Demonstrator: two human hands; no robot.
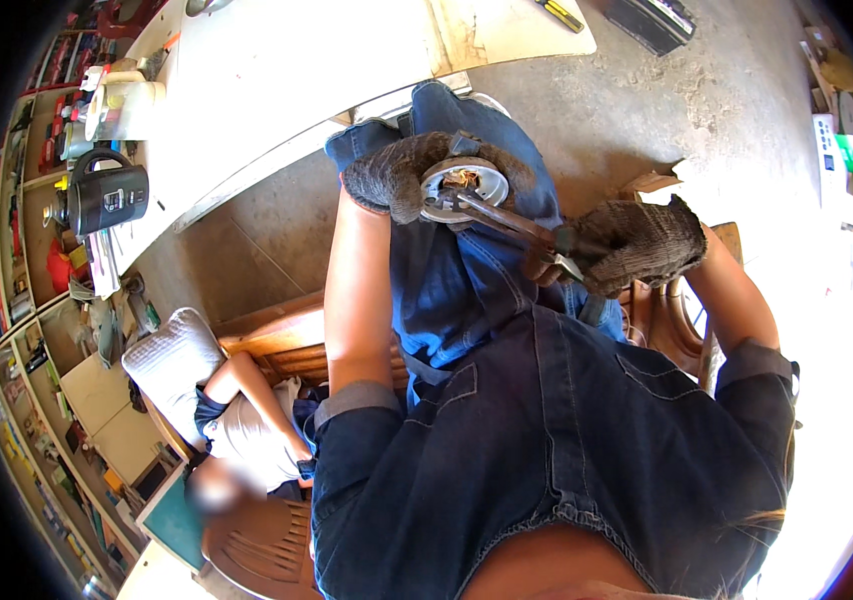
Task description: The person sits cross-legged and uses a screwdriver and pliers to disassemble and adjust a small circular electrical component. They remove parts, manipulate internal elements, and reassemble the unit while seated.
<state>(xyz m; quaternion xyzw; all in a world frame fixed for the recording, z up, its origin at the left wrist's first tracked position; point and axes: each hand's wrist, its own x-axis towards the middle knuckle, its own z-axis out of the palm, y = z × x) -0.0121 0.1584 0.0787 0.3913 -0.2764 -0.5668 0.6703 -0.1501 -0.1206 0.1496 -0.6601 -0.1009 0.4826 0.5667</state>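
Around upper centre in the head view, holding a round metal housing over the lap in a curled left hand, apparently steadying it for the plier-like tool clenched in the right hand.

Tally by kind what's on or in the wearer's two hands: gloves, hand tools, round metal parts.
Knitted gloves: 2
Hand tool: 1
Round metal part: 1
Total: 4
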